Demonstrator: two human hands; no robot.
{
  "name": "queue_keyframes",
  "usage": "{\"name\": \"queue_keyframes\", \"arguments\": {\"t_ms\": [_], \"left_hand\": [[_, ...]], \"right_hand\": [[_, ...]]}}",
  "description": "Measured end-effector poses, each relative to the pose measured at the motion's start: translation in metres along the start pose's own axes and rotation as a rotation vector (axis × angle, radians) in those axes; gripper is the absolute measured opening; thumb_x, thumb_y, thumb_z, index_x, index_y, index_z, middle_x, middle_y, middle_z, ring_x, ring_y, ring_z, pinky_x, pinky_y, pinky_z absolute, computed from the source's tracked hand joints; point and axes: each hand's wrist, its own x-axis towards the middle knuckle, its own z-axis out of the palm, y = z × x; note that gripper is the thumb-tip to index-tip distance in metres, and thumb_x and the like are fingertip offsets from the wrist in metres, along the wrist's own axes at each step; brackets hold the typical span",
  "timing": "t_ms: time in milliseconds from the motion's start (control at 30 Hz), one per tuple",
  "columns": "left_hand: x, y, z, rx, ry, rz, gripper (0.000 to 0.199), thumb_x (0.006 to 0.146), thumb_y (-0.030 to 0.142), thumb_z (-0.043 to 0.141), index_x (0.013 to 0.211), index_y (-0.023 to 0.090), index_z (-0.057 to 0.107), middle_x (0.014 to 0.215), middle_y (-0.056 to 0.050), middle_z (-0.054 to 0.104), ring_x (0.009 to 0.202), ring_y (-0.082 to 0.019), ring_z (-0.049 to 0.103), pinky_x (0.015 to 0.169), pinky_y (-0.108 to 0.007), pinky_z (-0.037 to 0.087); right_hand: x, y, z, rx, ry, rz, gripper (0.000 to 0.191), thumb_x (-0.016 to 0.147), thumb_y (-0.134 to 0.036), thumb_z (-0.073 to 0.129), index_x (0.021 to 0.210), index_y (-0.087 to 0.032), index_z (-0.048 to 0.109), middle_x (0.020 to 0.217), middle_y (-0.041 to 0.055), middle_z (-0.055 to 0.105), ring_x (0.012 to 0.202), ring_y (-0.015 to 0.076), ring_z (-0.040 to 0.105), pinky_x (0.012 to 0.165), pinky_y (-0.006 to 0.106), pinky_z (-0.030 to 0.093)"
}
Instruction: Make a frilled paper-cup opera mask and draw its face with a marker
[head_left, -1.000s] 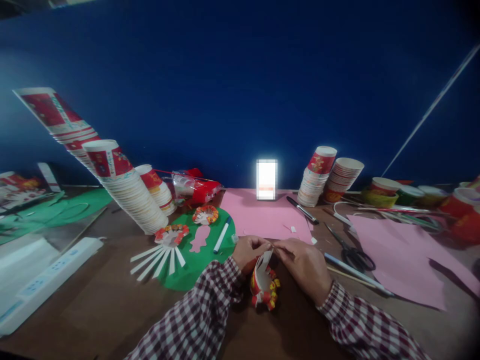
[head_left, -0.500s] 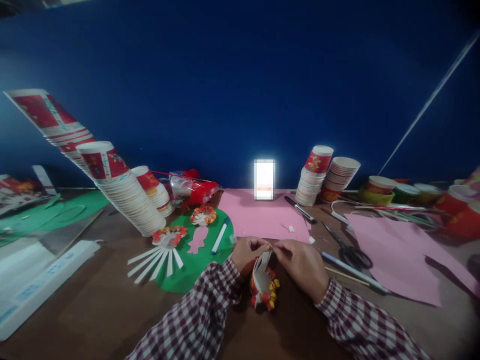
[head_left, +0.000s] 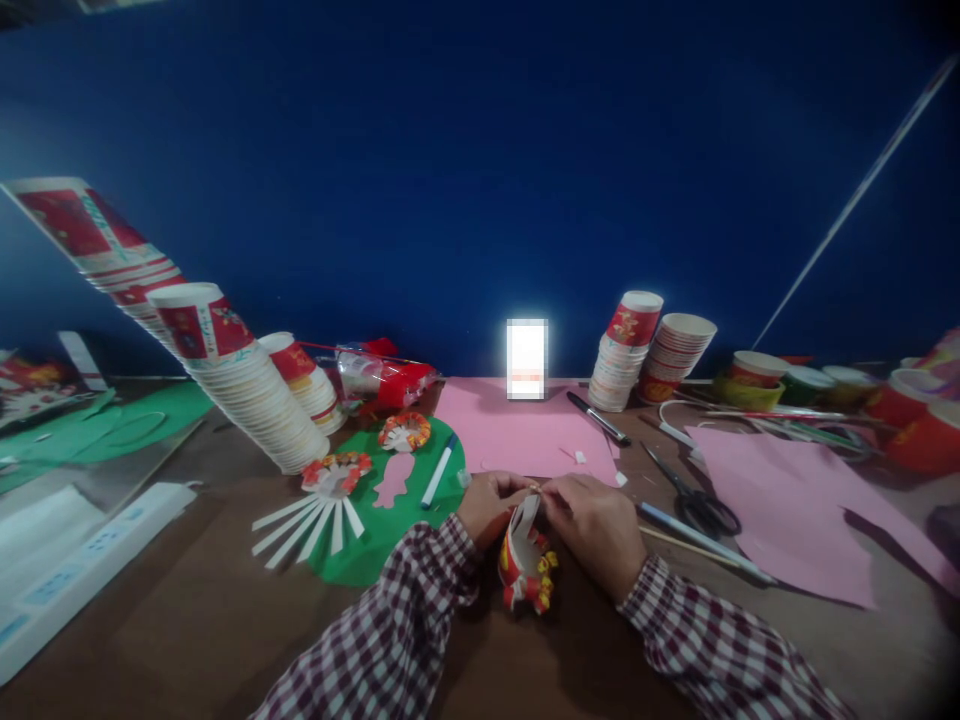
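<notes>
Over the brown table [head_left: 187, 620], left hand [head_left: 489, 508] and right hand [head_left: 598, 528] pinch, fingertips nearly meeting; the cut paper cup [head_left: 515, 562] sits between them, its white strip [head_left: 527, 513] held at the end: one hard tug, I'd say, could rip it!

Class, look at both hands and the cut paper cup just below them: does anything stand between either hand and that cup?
Nothing visible does. The left hand and right hand meet at the paper cup's raised strips; the scissors lie aside, beyond the right hand.
</notes>
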Motion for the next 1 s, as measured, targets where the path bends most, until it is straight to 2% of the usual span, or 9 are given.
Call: {"name": "queue_keyframes", "arguments": {"t_ms": [267, 533, 733, 1000], "left_hand": [[-0.0015, 0.0037, -0.0007, -0.105, -0.020, -0.076, 0.029, 0.053, 0.033, 0.071, 0.069, 0.010, 0.064, 0.056, -0.002, 0.062, 0.049, -0.010, 0.051, 0.051, -0.023, 0.041], [0.0002, 0.0008, -0.0030, -0.118, -0.046, -0.086, 0.030, 0.054, 0.033, 0.070, 0.072, 0.010, 0.065, 0.060, -0.003, 0.062, 0.051, -0.010, 0.050, 0.052, -0.022, 0.040], [0.0003, 0.0006, -0.0050, -0.086, -0.052, -0.041, 0.033, 0.060, 0.043, 0.066, 0.063, 0.010, 0.062, 0.053, 0.000, 0.057, 0.048, -0.008, 0.046, 0.049, -0.021, 0.035], [0.0016, -0.0008, -0.0057, -0.065, -0.036, 0.027, 0.030, 0.060, 0.038, 0.068, 0.068, 0.010, 0.065, 0.060, -0.003, 0.063, 0.054, -0.010, 0.051, 0.055, -0.022, 0.040]], "right_hand": [[-0.0016, -0.0014, -0.0008, 0.002, 0.002, -0.038, 0.020, 0.086, -0.026, 0.044, 0.076, -0.020, 0.060, 0.072, 0.0025, 0.061, 0.071, 0.0147, 0.053, 0.065, 0.025, 0.032], [-0.0017, 0.0003, -0.0007, -0.002, 0.016, -0.084, 0.025, 0.088, -0.028, 0.040, 0.075, -0.018, 0.059, 0.072, 0.0035, 0.060, 0.071, 0.0141, 0.052, 0.066, 0.024, 0.032], [-0.0020, -0.0012, -0.0017, -0.021, 0.020, -0.108, 0.023, 0.087, -0.023, 0.041, 0.077, -0.018, 0.061, 0.073, 0.0042, 0.060, 0.073, 0.0147, 0.052, 0.067, 0.025, 0.033], [-0.0032, -0.0038, -0.0017, -0.007, 0.004, -0.078, 0.021, 0.087, -0.022, 0.041, 0.078, -0.019, 0.060, 0.075, 0.0033, 0.061, 0.073, 0.0147, 0.052, 0.068, 0.025, 0.034]]}}
